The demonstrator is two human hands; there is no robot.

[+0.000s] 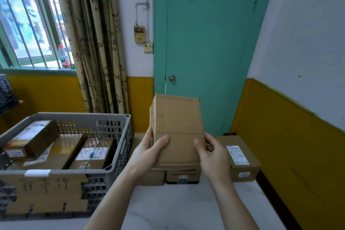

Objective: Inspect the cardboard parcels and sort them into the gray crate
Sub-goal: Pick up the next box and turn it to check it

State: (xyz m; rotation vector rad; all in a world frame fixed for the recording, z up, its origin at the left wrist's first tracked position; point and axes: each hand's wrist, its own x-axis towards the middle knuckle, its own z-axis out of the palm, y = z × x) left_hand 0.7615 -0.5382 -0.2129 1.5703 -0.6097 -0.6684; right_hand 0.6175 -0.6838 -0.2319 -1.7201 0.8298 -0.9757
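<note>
- Both forearms reach up from the bottom edge over the pale table [186,209], and both hands hold one cardboard parcel [177,129] in the air between them.
- On the parcel's left edge, the left hand [149,151] grips with its thumb laid across the near face and its fingers hidden behind.
- From the opposite edge the right hand [212,153] grips the same way, thumb on the face, so the hands sit apart with the box clamped between them.
- Held upright and tilted slightly away, the parcel has its long axis running up and away from the hands; the face toward the camera is plain, with no label showing.
- Left of the parcel, just beside the left forearm, stands the gray crate [119,136], with several labelled boxes [93,152] already lying inside.
- Since the crate lies to the left and lower, the left hand is the nearer one, and I judge the coming move to be a sideways carry over the crate's right rim.
- Behind the hands, more parcels [240,157] wait on the table against the teal door [205,43].
</note>
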